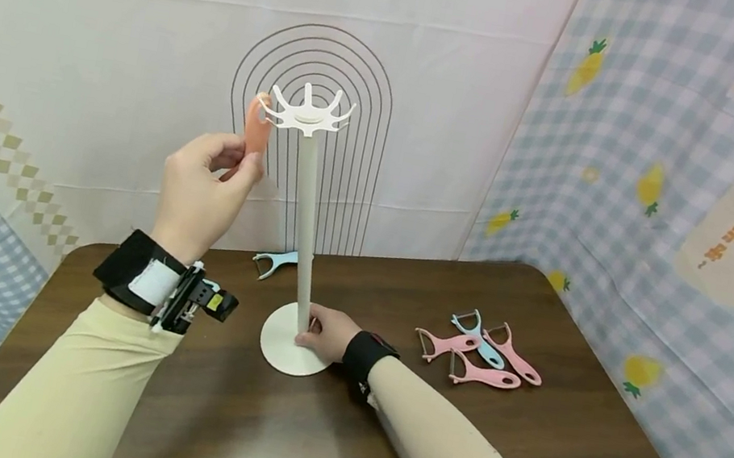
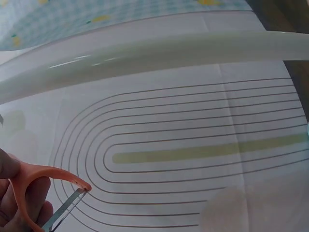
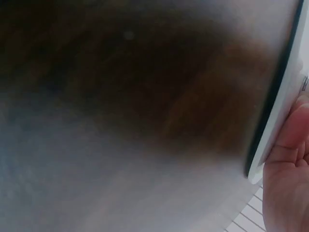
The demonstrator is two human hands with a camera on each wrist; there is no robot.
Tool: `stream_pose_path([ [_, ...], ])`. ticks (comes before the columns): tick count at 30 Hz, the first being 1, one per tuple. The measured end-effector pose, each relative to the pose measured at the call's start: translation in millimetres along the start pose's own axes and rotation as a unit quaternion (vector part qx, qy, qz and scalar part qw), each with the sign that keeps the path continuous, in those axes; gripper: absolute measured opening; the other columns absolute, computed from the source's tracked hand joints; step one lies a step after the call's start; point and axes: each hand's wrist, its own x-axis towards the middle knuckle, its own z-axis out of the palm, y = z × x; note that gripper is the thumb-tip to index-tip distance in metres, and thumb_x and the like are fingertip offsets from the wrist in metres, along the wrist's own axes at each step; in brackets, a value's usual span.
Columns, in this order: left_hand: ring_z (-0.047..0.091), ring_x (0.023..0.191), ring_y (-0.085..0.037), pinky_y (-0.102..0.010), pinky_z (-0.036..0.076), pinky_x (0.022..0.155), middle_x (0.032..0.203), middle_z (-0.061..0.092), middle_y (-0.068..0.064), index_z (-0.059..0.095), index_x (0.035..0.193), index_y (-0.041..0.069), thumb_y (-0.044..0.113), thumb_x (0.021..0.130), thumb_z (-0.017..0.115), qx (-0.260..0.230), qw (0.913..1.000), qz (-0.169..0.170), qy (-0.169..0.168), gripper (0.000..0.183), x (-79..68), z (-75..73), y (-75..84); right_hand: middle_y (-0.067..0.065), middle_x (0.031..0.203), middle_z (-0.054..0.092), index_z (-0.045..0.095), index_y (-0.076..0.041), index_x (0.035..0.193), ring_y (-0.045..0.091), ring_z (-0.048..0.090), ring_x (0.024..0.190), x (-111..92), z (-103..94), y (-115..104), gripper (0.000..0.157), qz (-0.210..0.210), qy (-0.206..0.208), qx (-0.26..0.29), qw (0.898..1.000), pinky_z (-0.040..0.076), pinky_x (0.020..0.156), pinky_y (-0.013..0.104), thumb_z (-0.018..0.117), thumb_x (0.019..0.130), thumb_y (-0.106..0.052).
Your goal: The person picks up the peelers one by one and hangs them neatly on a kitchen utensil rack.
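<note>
A white stand [image 1: 308, 202] with a ring of hooks [image 1: 308, 118] on top rises from a round base. My left hand [image 1: 209, 181] pinches an orange peeler [image 1: 257, 126] upright, handle end up, at the leftmost hook. Whether that hook passes through the handle's hole, I cannot tell. In the left wrist view the orange peeler's head [image 2: 53, 173] and metal blade show beside my fingers. Down at the base [image 1: 287, 354], my right hand [image 1: 329, 335] grips the foot of the pole. The right wrist view catches only part of that hand [image 3: 289, 179] and the base's edge.
Three pink peelers, one of them a pink peeler [image 1: 484, 375] at the front, lie bunched with a blue peeler [image 1: 476, 338] on the table's right. Another blue peeler [image 1: 276, 262] lies behind the pole. Printed cloth [image 1: 432, 109] hangs behind the brown table [image 1: 387, 282].
</note>
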Motion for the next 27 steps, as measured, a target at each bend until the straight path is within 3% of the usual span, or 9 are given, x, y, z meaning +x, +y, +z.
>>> stream_pose_path([
  [16, 0.061, 0.072, -0.001, -0.021, 0.042, 0.071, 0.083, 0.07, -0.004, 0.07, 0.097, 0.0, 0.017, 0.092, 0.063, -0.002, 0.9999, 0.007, -0.009, 0.019, 23.6, 1.2, 23.2, -0.002, 0.072, 0.047, 0.057, -0.008, 0.1, 0.012, 0.044, 0.065, -10.1, -8.6, -9.0, 0.02, 0.009, -0.027, 0.02, 0.999, 0.035, 0.062, 0.024, 0.067, 0.093, -0.024],
  [20, 0.062, 0.074, -0.002, -0.02, 0.043, 0.07, 0.086, 0.072, -0.005, 0.071, 0.101, 0.002, 0.016, 0.094, 0.059, -0.002, 0.9996, -0.006, -0.028, 0.019, 30.6, 4.3, 24.6, -0.002, 0.072, 0.047, 0.056, -0.011, 0.1, 0.012, 0.044, 0.065, -9.2, -7.5, -8.4, 0.019, 0.016, -0.027, 0.02, 0.999, 0.035, 0.063, 0.024, 0.066, 0.093, -0.025],
  [27, 0.067, 0.08, -0.009, -0.02, 0.048, 0.071, 0.09, 0.072, -0.01, 0.068, 0.103, 0.0, 0.009, 0.095, 0.057, -0.053, 0.9953, -0.025, -0.077, 0.017, 40.6, 14.8, 20.1, -0.002, 0.074, 0.051, 0.056, -0.016, 0.099, 0.012, 0.047, 0.067, 0.6, -0.8, 2.5, 0.021, 0.026, -0.026, 0.011, 0.999, 0.037, 0.063, 0.025, 0.068, 0.092, -0.031],
])
